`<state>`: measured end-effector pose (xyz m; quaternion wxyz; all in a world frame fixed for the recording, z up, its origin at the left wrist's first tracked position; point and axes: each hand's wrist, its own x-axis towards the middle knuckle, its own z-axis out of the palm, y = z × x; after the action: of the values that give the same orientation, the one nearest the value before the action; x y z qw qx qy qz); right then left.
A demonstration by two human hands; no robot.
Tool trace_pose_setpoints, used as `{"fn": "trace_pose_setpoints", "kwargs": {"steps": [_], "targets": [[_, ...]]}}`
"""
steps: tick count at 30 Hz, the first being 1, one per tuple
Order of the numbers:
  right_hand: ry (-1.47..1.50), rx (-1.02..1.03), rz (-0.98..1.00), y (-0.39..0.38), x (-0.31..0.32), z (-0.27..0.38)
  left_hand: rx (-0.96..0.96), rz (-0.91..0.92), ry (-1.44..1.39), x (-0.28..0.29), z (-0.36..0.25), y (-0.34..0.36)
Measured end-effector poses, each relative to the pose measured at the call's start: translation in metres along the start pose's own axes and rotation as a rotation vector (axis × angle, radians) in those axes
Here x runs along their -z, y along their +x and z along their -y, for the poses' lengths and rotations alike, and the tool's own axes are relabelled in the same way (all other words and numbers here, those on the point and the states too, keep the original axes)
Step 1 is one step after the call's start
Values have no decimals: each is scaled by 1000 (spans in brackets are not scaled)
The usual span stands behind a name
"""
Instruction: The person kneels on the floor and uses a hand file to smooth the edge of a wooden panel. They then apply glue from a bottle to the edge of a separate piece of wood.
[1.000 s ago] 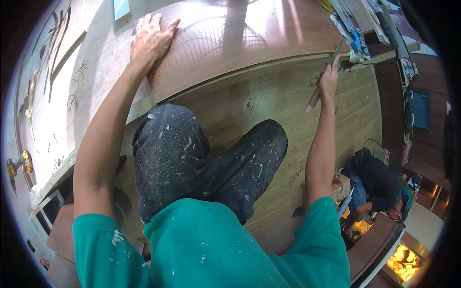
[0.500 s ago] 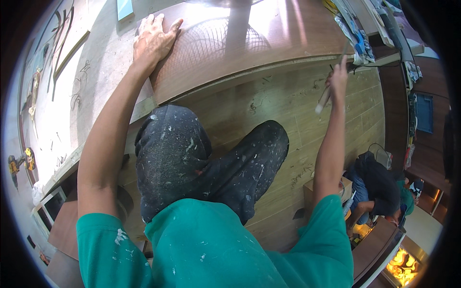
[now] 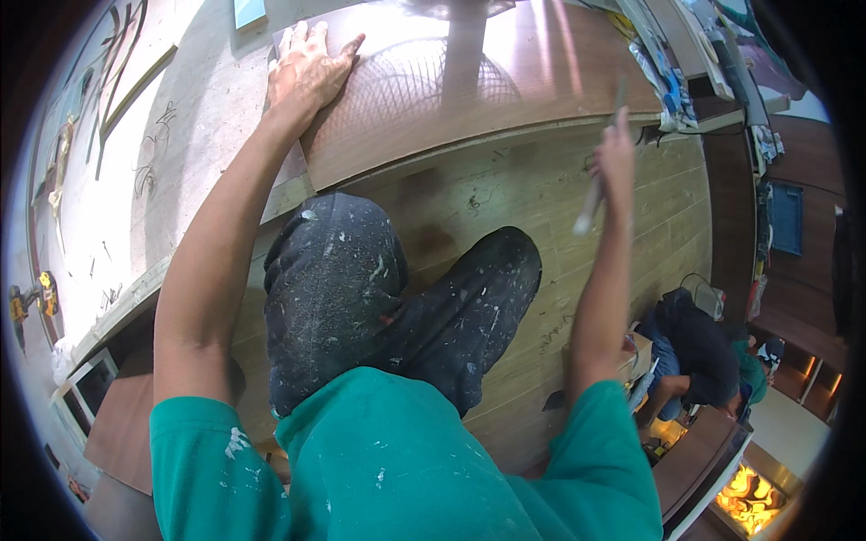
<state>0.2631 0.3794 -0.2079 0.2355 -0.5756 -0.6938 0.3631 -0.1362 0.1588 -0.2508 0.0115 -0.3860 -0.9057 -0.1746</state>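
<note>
Right hand (image 3: 614,164) clasps a tool (image 3: 590,206); left hand (image 3: 307,72) splays on a shiny brown panel (image 3: 505,86); plank floor (image 3: 532,203) lies below; tool looks slim, pale-handled, blurred

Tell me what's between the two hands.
In the head view, the board, then past its edge some floor, lies between the left hand and right hand.

Brown panel (image 3: 505,99): white glare at top, curved mesh pattern
Bench (image 3: 117,221): washed out
Floor (image 3: 505,194): dimmer
Right hand (image 3: 615,167), tool (image 3: 588,209): motion-blurred
Outer edges: bowed, black
</note>
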Motion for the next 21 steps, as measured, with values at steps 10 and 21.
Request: {"fn": "trace_pose_setpoints", "kwargs": {"steps": [10, 21], "targets": [[-145, 105, -13, -78, -30, -1, -4, 36, -45, 0, -6, 0], [-157, 261, 129, -164, -93, 46, -7, 71, -98, 10, 6, -4]]}}
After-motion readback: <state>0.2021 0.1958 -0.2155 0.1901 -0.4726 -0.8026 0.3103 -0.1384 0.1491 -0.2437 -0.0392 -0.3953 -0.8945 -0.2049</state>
